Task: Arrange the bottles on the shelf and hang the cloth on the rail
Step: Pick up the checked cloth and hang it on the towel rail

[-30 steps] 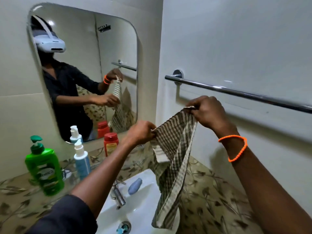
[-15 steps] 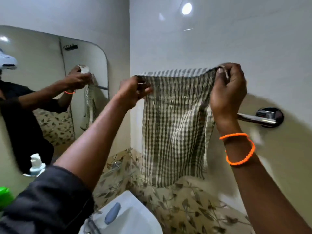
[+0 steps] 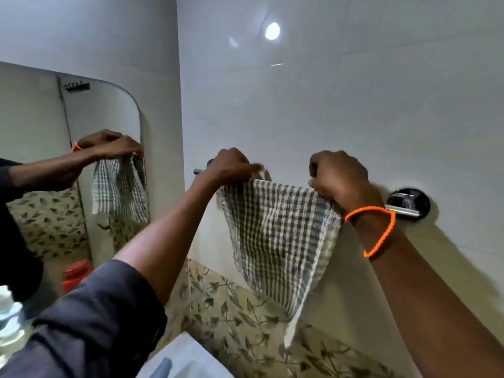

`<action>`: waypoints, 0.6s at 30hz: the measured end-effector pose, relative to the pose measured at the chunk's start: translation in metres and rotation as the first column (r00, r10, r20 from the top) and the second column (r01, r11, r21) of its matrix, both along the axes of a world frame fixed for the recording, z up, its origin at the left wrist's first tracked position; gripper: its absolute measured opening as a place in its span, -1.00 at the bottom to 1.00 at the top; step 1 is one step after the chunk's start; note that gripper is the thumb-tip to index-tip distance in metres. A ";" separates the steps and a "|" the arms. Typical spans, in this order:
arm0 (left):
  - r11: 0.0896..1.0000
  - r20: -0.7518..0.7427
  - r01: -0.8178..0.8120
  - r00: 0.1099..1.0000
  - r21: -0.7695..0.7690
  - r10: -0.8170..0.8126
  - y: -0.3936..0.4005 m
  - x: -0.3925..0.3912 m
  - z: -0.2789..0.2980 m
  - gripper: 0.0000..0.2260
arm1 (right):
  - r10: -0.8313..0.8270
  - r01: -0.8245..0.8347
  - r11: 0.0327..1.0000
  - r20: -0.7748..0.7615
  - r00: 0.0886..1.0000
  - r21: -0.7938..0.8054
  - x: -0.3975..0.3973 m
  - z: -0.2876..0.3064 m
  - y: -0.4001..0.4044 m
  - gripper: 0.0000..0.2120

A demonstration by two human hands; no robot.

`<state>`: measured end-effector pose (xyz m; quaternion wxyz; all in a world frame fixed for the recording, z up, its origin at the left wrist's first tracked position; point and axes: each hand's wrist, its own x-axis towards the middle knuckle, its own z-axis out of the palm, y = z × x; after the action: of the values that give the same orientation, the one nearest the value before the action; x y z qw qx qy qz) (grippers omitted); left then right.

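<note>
A checked green-and-cream cloth (image 3: 278,236) hangs spread against the white wall, its top edge at the height of the chrome rail (image 3: 403,211). My left hand (image 3: 231,166) pinches the cloth's top left corner. My right hand (image 3: 338,178), with an orange bead bracelet on the wrist, grips the top right corner. The cloth and my hands hide most of the rail; only its right mount and a short left end (image 3: 199,171) show. A red bottle cap (image 3: 77,272) is blurred at the lower left, and a pale bottle (image 3: 8,306) sits at the left edge.
A mirror (image 3: 81,110) on the left wall reflects my hands and the cloth. Leaf-patterned tiles (image 3: 218,309) run below the white wall. The white sink's edge (image 3: 185,356) is at the bottom, with a blue-grey object (image 3: 163,368) on it.
Both hands have come down from above the rail to its level with the cloth. The cloth, held stretched flat before, now sags in the middle and tapers to a point.
</note>
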<state>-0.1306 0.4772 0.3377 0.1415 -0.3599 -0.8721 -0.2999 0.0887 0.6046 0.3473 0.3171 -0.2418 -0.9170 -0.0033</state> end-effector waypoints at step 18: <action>0.818 -0.310 0.077 0.942 0.571 0.129 0.004 0.007 -0.041 -0.35 | 0.169 -0.103 0.971 -0.319 0.933 0.215 0.005 -0.011 -0.019 -0.55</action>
<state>-0.1237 0.4812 0.2963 0.3936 -0.3337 -0.7085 -0.4813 0.0938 0.5859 0.3361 0.4899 -0.1423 -0.8596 -0.0297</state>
